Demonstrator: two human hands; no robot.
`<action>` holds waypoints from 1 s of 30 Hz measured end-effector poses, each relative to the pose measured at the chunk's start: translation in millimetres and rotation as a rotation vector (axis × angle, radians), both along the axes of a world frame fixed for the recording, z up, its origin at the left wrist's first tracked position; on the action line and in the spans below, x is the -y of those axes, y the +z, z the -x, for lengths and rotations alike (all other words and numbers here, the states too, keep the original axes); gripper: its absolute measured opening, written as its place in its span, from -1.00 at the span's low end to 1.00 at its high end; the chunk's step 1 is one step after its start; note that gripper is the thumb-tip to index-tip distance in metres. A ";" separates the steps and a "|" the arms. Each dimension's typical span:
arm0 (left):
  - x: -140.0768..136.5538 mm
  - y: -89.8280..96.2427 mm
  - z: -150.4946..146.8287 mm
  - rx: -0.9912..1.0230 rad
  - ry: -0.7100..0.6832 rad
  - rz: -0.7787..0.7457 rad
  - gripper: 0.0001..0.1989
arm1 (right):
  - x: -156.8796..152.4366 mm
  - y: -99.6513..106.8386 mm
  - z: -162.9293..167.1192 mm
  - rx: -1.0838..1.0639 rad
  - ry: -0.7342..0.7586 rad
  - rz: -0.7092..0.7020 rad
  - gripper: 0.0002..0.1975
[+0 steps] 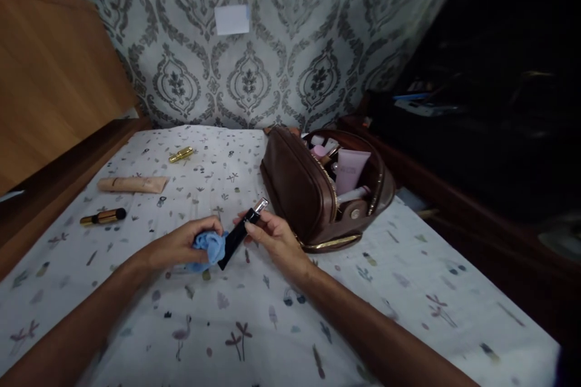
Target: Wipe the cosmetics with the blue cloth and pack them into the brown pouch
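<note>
Black tube [235,240] between printed sheet [408,338] side edges | left hand [180,245] clasps blue cloth [212,247], right hand [278,244] pinches tube near cap [260,205] | looks light, slick, soft-bodied; I'd grip there

Blk tube [235,243]: long, thin, dark & smooth, w/ shiny silver tip [262,205]. Flat at btm end. Pose: slanted, tip pointing far & R, flat end near & L. Held by tip end in R hand [275,239].
Lt blue cloth [213,246]: soft, scrunched, lots of folds. In L hand [185,243], by tube's flat end; can't tell if touching.
</note>
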State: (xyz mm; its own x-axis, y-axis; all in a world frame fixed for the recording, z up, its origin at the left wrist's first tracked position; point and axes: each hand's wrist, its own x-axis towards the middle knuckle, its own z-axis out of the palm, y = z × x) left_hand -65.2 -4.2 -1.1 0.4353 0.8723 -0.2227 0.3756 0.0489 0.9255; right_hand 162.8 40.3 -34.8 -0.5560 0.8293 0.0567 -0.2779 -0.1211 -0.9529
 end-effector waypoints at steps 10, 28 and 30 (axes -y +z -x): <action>7.4 13.4 -8.8 0.051 0.335 -0.167 -0.51 | 9.1 14.9 -9.2 0.136 0.393 0.094 -0.32; -9.3 40.6 -28.0 0.007 0.555 -0.251 -0.65 | 8.9 30.8 -20.5 0.003 0.314 0.047 -0.21; -10.2 49.1 -29.9 0.018 0.610 -0.299 -0.69 | 13.2 36.7 -31.1 -0.009 0.293 0.048 -0.12</action>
